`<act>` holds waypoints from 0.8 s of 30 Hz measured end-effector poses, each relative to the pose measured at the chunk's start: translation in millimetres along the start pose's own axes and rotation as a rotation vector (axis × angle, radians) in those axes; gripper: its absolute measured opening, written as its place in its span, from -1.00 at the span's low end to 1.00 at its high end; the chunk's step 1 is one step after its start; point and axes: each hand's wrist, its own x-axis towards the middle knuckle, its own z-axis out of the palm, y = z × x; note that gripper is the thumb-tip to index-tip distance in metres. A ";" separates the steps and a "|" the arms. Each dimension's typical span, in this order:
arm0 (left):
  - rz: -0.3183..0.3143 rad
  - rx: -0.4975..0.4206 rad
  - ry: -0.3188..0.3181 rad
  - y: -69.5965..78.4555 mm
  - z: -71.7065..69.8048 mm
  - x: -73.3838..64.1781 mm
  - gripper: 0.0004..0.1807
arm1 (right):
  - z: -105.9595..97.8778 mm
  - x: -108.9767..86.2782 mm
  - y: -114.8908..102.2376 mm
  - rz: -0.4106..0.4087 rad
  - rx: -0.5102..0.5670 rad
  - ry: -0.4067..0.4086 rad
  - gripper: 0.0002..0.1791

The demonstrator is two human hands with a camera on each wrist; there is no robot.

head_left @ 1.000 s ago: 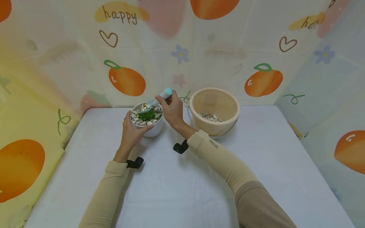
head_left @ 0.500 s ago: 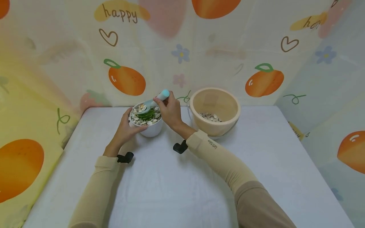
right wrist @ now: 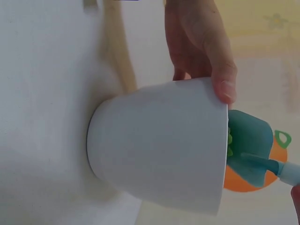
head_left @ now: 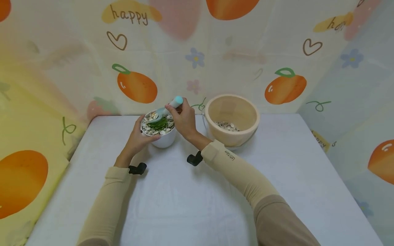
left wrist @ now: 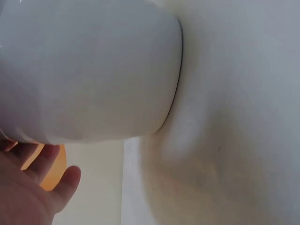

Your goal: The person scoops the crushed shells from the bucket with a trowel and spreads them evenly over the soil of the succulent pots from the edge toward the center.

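My left hand point(head_left: 135, 140) holds a white flower pot point(head_left: 164, 140) at its left side, thumb at the front near the rim. In the left wrist view the left fingers point(left wrist: 44, 161) curve beside the pot's smooth wall. Pale pebbles and a green plant point(head_left: 158, 124) fill the top of the pot. With its handle pinched in my right hand point(head_left: 185, 120), a small trowel point(right wrist: 251, 140) slants over the pot. Its teal blade, carrying pebbles, is low above the plant. Only a fingertip of the right hand shows in the right wrist view.
Right of the pot stands a beige bucket point(head_left: 232, 136) with some pebbles in its bottom and a thin handle at its side. Both stand on a white-covered table point(head_left: 172, 205). A printed curtain point(head_left: 215, 68) hangs directly behind the table's back edge.
My left forearm has swung left and the left thumb has slid left along the pot's front. The trowel has shifted slightly left, blade still over the plant. The bucket stays put.
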 end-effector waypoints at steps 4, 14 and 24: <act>0.029 -0.008 0.048 -2.7 6.1 -0.6 0.26 | -0.8 -0.6 -1.3 -0.020 0.022 0.006 -0.69; 0.082 0.019 0.176 -0.9 20.3 -6.8 0.18 | -0.9 -4.5 -6.7 -0.072 0.010 0.047 -0.66; 0.056 0.074 0.218 5.0 22.7 -12.6 0.21 | 2.7 -10.6 -5.0 -0.098 -0.072 0.031 -0.68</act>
